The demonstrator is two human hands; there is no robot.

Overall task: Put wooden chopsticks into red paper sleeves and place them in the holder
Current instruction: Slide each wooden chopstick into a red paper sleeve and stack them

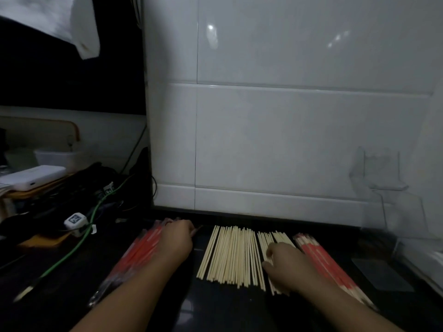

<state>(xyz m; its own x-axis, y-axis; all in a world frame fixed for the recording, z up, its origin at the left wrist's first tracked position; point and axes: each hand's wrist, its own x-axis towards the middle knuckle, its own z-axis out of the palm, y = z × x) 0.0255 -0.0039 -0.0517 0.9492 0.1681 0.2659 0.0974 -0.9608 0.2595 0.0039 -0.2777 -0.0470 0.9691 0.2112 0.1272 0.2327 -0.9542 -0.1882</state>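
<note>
Roughly: left hand (pixel 178 238) fingers curled on red sleeves (pixel 137 252) left of chopstick pile (pixel 233 255); right hand (pixel 284 262) pinching chopsticks, second sleeved bundle (pixel 328 264) right. Worktop (pixel 215 307) dark.

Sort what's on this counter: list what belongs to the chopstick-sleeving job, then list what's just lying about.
Job:
- bare wooden chopsticks, under the right hand
- red paper sleeves, left pile, under the left hand
- red pile on the right, wooden ends showing
- clear holder on the wall, faint

Lying about:
- green cable
- white charger
- white power bank
- white cloth
</note>
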